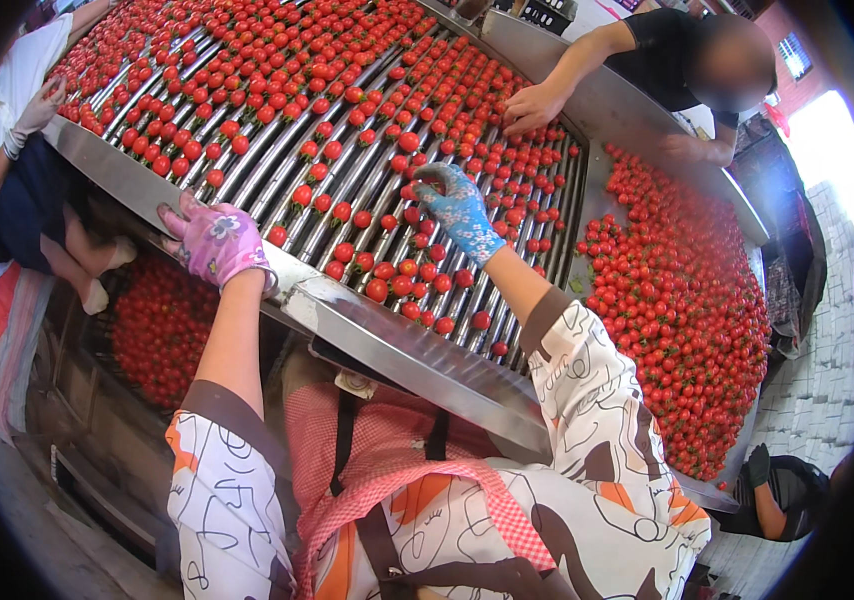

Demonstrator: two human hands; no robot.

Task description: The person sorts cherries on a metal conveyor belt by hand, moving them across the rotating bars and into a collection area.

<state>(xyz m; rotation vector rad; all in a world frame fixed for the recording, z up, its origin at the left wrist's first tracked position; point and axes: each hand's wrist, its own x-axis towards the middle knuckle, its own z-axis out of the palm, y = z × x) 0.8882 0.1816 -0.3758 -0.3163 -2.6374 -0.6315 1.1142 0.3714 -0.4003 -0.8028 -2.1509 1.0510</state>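
Observation:
My left hand (221,244), in a pink floral glove, rests at the steel side rim (367,330) of a roller conveyor. Its fingers are bent and partly spread, and its palm is hidden. Over the metal rollers (262,180) reaches my right hand (457,206), in a blue floral glove with grey fingertips. Its thumb and fingers are curved and apart, close to a small red tomato (410,192); no tomato shows clearly gripped. Many cherry tomatoes (397,285), some with green stems, lie on the rollers around it.
A heap of tomatoes (674,337) fills a steel tray at the right. Below the left rim is another pile of tomatoes (161,337). Across the conveyor, a co-worker's bare hand (536,109) touches tomatoes. A gloved hand (41,109) of another person is at the left.

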